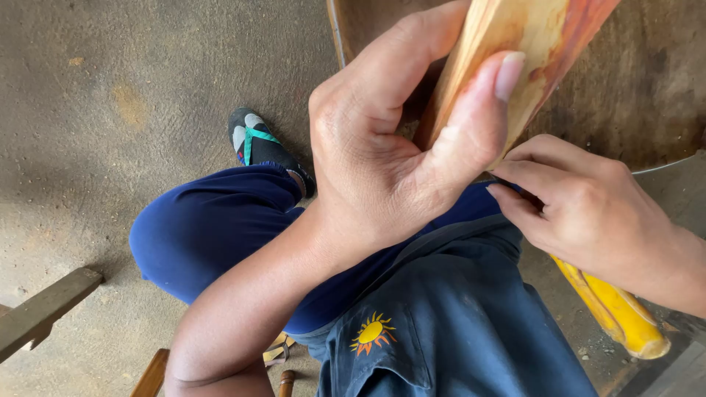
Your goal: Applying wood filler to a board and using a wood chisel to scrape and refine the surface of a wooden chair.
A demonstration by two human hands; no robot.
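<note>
I am sitting down and looking at my own two hands. My left hand (397, 147) is gripping a long piece of wood (515, 51) tight, with my thumb pressing flat on its pale face. The wood is pointing up toward one o'clock and running off the top of the picture. My right hand (588, 213) is coming in from three o'clock, just below the wood, with its fingers curled in close together. I cannot tell if they are pinching something small or just pressing, because the tips are hiding. A yellow stick (614, 312) is showing under that wrist at about four o'clock. Part of the wood is looking pale and clean, and one edge is showing reddish. I think the work on it is partly done, with more left along that red side. My knee in blue trousers (213, 228) is at nine o'clock, and my foot in a sandal (257, 143) is resting on the grey floor (110, 110) at eleven o'clock.
</note>
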